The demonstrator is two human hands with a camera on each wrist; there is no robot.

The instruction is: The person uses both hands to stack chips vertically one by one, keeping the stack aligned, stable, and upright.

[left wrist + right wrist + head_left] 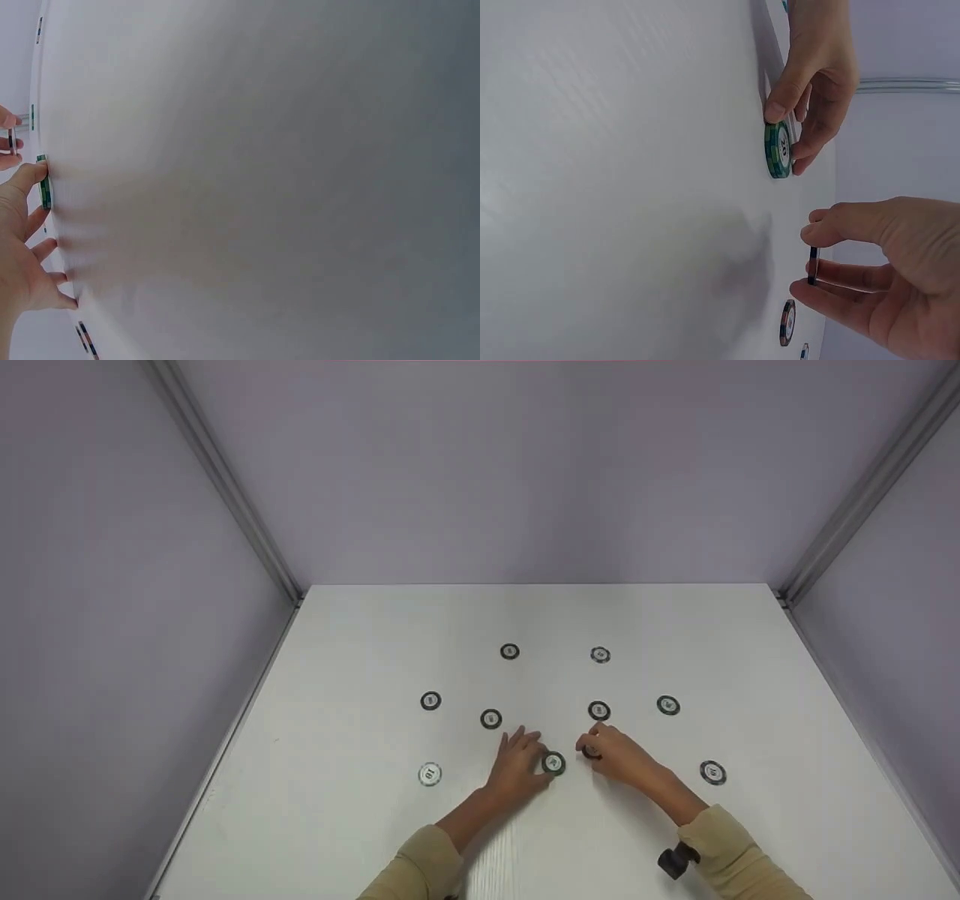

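The right hand (pixel 611 754) pinches a thin dark round chip (pixel 812 265), apparently lifted, just right of the small green chip stack (pixel 553 763) that the left hand (pixel 517 765) touches with relaxed fingers.

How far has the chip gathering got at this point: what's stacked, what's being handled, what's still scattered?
Done: a short green stack stands in front of the person, the left hand touching its side. In hand: the right hand pinches one dark chip just above the table, beside that stack. Left: eight single chips still lie spread out, such as the white chip at near left and another at near right.
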